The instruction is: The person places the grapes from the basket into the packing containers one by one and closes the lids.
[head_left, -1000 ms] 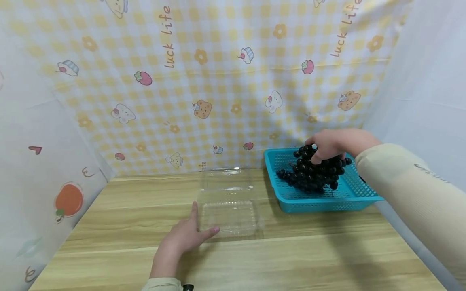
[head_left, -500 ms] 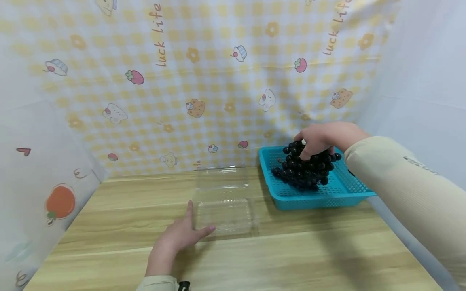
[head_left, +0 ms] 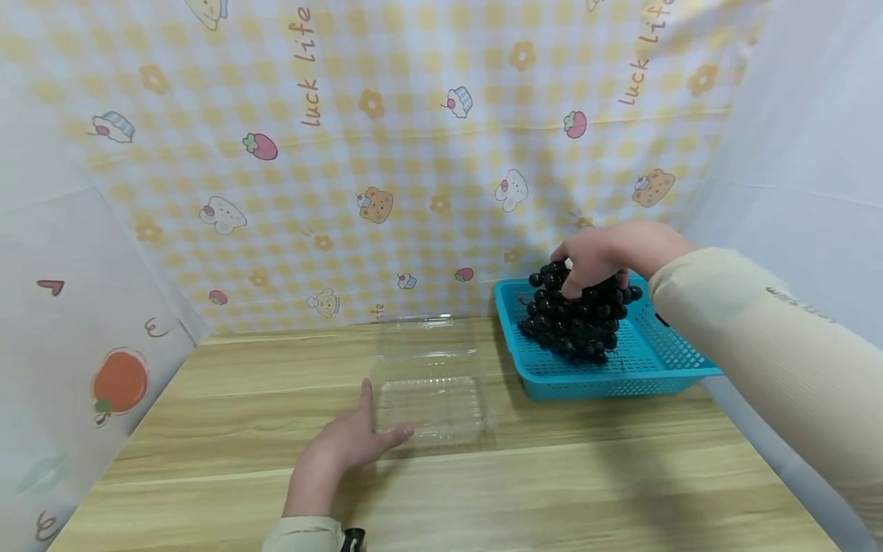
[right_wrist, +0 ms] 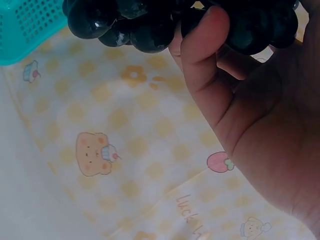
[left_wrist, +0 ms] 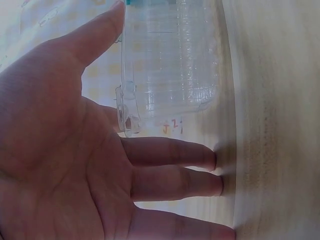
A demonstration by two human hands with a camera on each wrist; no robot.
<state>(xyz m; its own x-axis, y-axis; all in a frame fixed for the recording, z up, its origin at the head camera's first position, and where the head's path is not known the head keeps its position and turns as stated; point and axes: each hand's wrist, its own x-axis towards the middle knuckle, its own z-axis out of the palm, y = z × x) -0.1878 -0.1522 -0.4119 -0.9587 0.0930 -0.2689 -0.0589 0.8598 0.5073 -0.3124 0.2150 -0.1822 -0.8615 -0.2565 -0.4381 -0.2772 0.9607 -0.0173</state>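
Note:
A bunch of dark grapes (head_left: 576,326) is gripped from above by my right hand (head_left: 595,257), over the left part of a blue plastic basket (head_left: 614,386). In the right wrist view the thumb curls against the dark round grapes (right_wrist: 150,30). My left hand (head_left: 348,438) lies at the left edge of a clear plastic clamshell box (head_left: 431,410), fingers spread and straight. The box stands with its lid laid back towards the wall. Up close, the left wrist view has the clear box (left_wrist: 170,60) beside the thumb, and fingertips (left_wrist: 212,160) down at the wooden table.
The wooden table (head_left: 228,414) ends against a yellow checked cloth (head_left: 414,153) at the back. White cloth (head_left: 807,176) hangs on the right side, and a printed white one (head_left: 76,307) on the left.
My right hand has lifted slightly and moved a little left, raising the grapes within the basket. The left hand stays beside the box. The head view has shifted slightly.

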